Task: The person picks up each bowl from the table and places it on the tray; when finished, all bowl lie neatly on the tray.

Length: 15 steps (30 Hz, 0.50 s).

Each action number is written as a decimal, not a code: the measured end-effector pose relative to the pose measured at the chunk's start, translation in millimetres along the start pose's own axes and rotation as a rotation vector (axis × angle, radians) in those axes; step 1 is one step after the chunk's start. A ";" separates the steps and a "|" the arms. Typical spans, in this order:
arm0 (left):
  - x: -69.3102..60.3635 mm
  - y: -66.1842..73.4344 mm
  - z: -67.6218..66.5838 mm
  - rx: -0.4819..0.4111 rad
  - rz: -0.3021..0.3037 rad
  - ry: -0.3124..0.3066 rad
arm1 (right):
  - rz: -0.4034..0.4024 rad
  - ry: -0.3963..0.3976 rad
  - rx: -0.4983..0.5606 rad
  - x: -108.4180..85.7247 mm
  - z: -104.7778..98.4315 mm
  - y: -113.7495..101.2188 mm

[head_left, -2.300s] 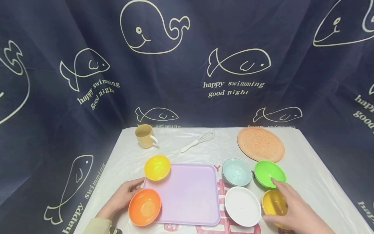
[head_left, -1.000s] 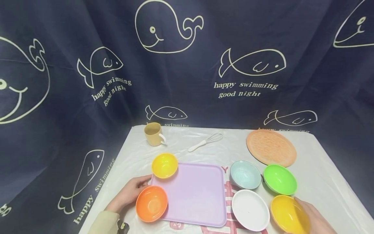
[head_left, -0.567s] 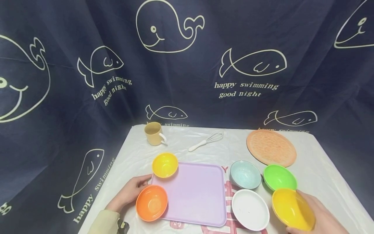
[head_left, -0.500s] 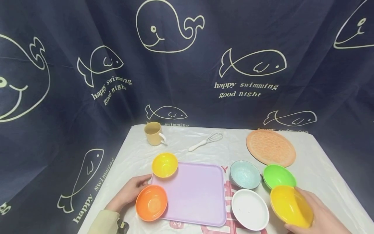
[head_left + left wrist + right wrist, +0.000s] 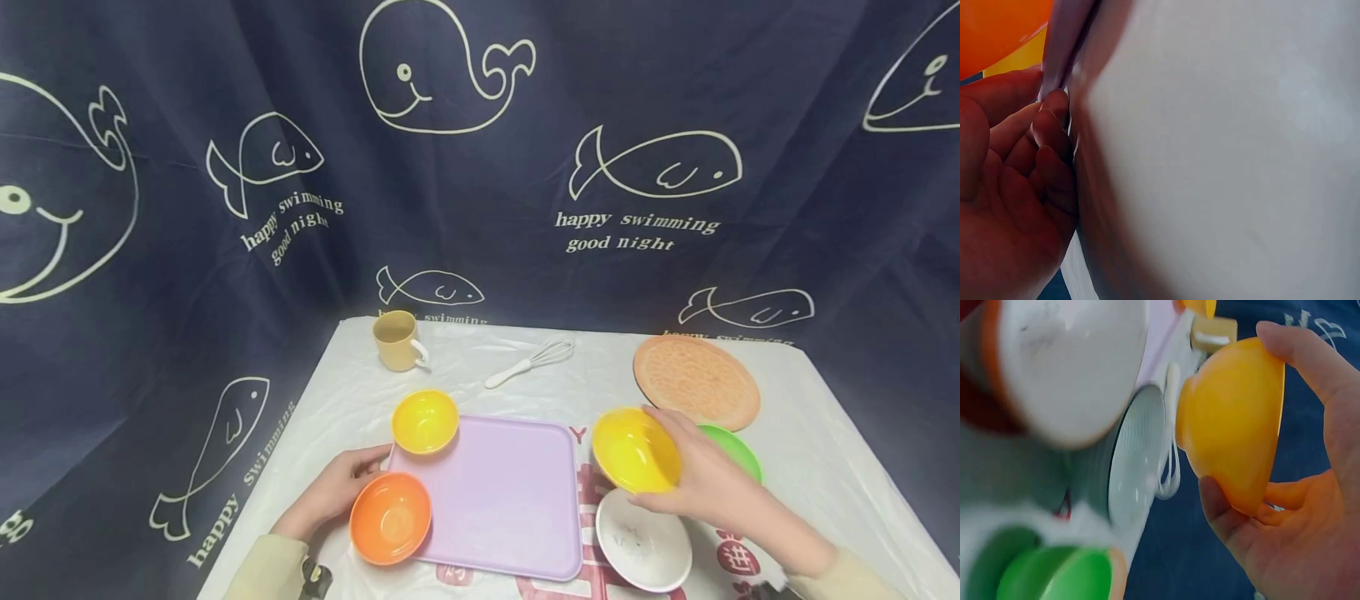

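My right hand [image 5: 693,471] grips a yellow bowl [image 5: 1232,419] by its rim, thumb on one side and fingers on the other. This bowl is lifted and tilted above the table, hiding the light-blue bowl [image 5: 1138,456] in the head view. Below it stands a white bowl [image 5: 645,546]; a green bowl [image 5: 735,454] is partly behind my wrist. My left hand [image 5: 333,492] pinches the left edge of a lilac tray [image 5: 502,500], as the left wrist view shows. A smaller yellow bowl [image 5: 425,422] and an orange bowl [image 5: 392,518] sit at the tray's left corners.
A tan mug [image 5: 397,342] with a white handle stands at the back left. A white whisk [image 5: 531,364] lies behind the tray. The round orange-brown mat [image 5: 693,379] lies at the back right. Dark curtains surround the white-covered table [image 5: 795,408].
My right hand took hold of the yellow bowl at the front right, raised it and carried it left and away, over the light-blue bowl. My left hand stays at the tray's edge.
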<state>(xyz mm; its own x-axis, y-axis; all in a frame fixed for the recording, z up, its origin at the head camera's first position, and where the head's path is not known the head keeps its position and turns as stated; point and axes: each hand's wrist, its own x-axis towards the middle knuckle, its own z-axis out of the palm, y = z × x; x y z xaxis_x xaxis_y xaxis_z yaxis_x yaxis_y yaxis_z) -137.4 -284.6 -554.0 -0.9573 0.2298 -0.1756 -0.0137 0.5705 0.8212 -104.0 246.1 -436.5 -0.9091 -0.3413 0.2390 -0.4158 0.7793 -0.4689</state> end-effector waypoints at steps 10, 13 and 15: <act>1.2 -2.3 -0.4 0.010 0.006 0.001 | -0.054 -0.139 0.092 70.5 62.4 -33.8; 1.1 -1.6 -0.5 0.007 0.004 -0.001 | -0.070 -0.183 0.122 85.6 78.6 -44.0; 0.8 -0.7 -0.6 0.005 -0.003 0.000 | -0.079 -0.212 0.135 93.7 88.6 -48.7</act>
<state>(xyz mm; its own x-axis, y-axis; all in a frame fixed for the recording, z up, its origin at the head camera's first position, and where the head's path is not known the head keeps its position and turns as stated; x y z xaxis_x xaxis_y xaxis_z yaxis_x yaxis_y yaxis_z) -138.3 -285.2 -554.4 -0.9571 0.2286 -0.1779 -0.0147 0.5749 0.8181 -171.2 129.5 -466.6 -0.8532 -0.5115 0.1026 -0.4722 0.6737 -0.5684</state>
